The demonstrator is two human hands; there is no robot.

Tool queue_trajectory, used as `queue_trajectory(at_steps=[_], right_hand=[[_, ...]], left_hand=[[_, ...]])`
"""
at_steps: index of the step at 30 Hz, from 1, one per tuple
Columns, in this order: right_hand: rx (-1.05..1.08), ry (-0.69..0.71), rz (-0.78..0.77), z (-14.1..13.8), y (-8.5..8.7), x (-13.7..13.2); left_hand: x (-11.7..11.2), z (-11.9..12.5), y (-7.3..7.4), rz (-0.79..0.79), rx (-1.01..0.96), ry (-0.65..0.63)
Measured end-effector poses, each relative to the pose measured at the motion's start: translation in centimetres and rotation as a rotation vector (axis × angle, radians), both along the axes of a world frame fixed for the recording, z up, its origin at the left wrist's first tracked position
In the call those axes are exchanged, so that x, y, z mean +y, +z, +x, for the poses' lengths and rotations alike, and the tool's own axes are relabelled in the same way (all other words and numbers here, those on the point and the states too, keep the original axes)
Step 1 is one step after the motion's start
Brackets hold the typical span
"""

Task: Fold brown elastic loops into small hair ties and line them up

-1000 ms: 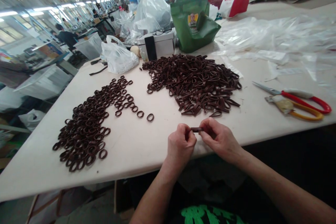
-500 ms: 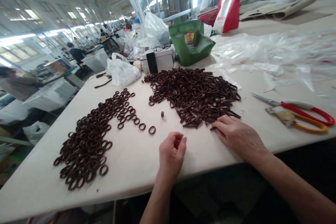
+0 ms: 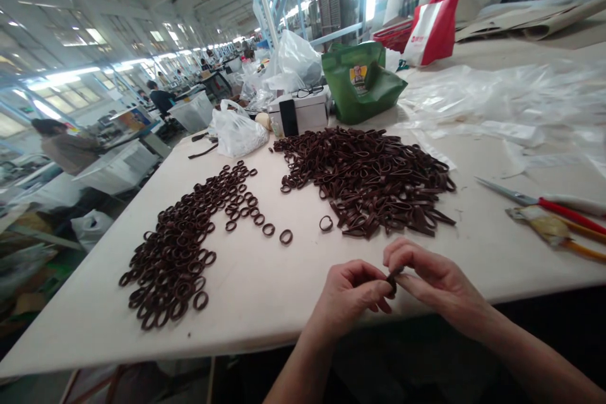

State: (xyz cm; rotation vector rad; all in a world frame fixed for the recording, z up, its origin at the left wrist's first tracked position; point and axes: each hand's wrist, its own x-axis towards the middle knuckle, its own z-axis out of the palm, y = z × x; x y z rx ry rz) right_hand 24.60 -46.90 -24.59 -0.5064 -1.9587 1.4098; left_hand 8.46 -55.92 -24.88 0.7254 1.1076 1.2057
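My left hand (image 3: 353,297) and my right hand (image 3: 433,281) meet at the near edge of the table (image 3: 255,290), fingers pinched together on one small dark brown band (image 3: 392,279) between them. Just beyond them lies a big heap of flat brown bands (image 3: 369,180). A single round brown ring (image 3: 326,223) rests beside that heap. To the left spreads a long pile of round brown rings (image 3: 189,240), with a few loose ones trailing toward the middle.
Red-handled scissors (image 3: 544,204) and an orange-handled pair (image 3: 553,230) lie at the right. Behind the heap stand a white box (image 3: 303,113), a green bag (image 3: 362,82), white plastic bags (image 3: 237,132) and clear plastic sheets (image 3: 502,95). Other people work at distant tables.
My right hand left the heap with a band and came back to meet my left hand at the table edge. A round ring tossed earlier now lies beside the heap.
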Motion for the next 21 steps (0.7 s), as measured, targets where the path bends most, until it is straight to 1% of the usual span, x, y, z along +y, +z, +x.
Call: queue_trajectory(at_steps=[2,4,5,7,9,11,13,16,19,21], right_hand=[[0.001,0.026,-0.035,-0.1,-0.1,0.0],[-0.001,0.022,0.005,-0.1,-0.2,-0.3],[-0.009,0.003,0.072,-0.1,-0.2,-0.4],[-0.042,-0.064,0.279,-0.2,-0.4,-0.8],[-0.076,-0.142,0.480,-0.2,-0.7,-1.1],[-0.081,-0.218,0.596,-0.2,-0.9,-1.3],[-0.071,-0.242,0.643,-0.3,-1.0,-1.2],[-0.067,-0.227,0.674,-0.2,-0.7,-1.1],[-0.077,-0.224,0.672,-0.1,-0.3,-1.2],[-0.078,-0.204,0.635,-0.1,-0.2,-1.2]], left_hand=[[0.0,0.0,-0.1,-0.034,-0.050,-0.017],[0.0,0.2,-0.3,-0.051,-0.074,0.006],[0.0,0.4,-0.4,-0.045,-0.081,0.032],[-0.1,0.8,-0.5,-0.020,-0.101,0.095],[-0.1,1.1,-0.5,-0.013,-0.121,0.124],[-0.1,1.2,-0.5,-0.027,-0.117,0.132],[-0.1,1.2,-0.6,-0.033,-0.105,0.128],[-0.2,1.1,-1.0,-0.023,-0.109,0.122],[-0.2,1.0,-1.3,-0.009,-0.126,0.122],[-0.2,0.9,-1.3,0.012,-0.141,0.126]])
